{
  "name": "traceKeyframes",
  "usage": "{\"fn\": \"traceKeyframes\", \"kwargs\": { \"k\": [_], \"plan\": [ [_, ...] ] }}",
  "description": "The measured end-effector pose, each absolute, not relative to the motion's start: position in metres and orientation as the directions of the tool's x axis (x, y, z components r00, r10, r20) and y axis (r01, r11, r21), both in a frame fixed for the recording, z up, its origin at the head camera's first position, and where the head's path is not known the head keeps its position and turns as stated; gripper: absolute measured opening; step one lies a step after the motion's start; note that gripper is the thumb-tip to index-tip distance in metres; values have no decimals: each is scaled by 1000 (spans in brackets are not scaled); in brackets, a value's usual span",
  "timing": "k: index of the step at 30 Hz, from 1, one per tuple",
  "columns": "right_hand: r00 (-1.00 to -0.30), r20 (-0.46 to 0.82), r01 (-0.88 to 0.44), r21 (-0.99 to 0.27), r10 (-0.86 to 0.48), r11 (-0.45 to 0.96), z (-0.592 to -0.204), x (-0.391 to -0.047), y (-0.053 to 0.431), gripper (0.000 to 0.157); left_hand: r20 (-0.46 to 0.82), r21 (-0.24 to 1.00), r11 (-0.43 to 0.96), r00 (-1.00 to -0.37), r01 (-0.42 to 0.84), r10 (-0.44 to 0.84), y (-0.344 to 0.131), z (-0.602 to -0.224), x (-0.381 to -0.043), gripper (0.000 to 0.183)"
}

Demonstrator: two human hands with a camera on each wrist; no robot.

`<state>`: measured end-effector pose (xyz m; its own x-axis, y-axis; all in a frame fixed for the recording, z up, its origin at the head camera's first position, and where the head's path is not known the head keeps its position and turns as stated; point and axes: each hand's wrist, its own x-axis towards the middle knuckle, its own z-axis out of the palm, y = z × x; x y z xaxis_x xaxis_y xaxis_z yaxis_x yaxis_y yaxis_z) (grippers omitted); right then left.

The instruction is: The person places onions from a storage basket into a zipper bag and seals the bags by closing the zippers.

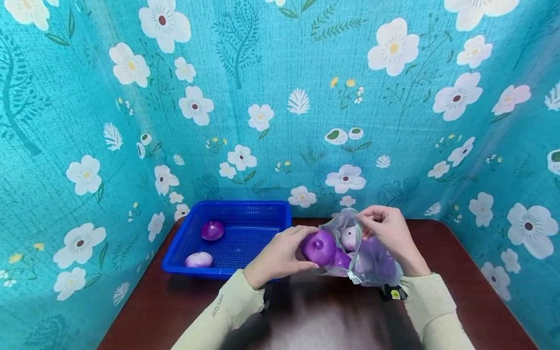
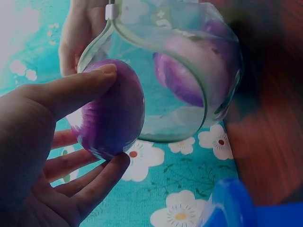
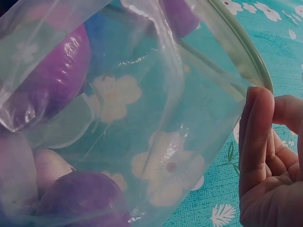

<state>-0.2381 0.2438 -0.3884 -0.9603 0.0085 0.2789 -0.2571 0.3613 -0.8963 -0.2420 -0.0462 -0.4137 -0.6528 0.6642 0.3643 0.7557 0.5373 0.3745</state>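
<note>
A purple onion [image 1: 319, 247] is in my left hand [image 1: 280, 255], held between thumb and fingertips at the mouth of a clear zip bag [image 1: 376, 274]. In the left wrist view this onion [image 2: 116, 113] stands just before the green-edged opening, and the thumb lies across its upper side. My right hand [image 1: 387, 233] pinches the bag's rim and holds the mouth apart; the right wrist view shows its fingertips on the zip edge [image 3: 261, 78]. Inside the bag lie several onions, among them a whitish one [image 1: 348, 237] and purple ones [image 3: 83, 198]. A white slider [image 1: 353, 277] sits on the zip.
A blue plastic basket [image 1: 175, 243] stands left of the bag on the dark brown table [image 1: 144, 311]. It contains a purple onion [image 1: 212, 230] and a pale pink one [image 1: 199, 259]. Turquoise flowered cloth [image 1: 262, 160] encloses the table behind and at both sides.
</note>
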Motion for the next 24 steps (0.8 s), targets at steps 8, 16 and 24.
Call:
{"fn": "traceKeyframes", "kwargs": {
  "k": [8,16,24],
  "plan": [
    [-960,281,-264,-904,3,335,-388,-237,243,25,429,284,527,-598,801,677,-34,-420,-241,75],
    [-959,282,-257,-894,14,366,-388,-238,244,24,461,140,541,-538,829,706,-22,-425,-242,76],
    [-959,284,-259,-894,17,365,-390,-238,245,22,539,38,560,-489,828,686,-15,-434,-243,68]
  ]
}}
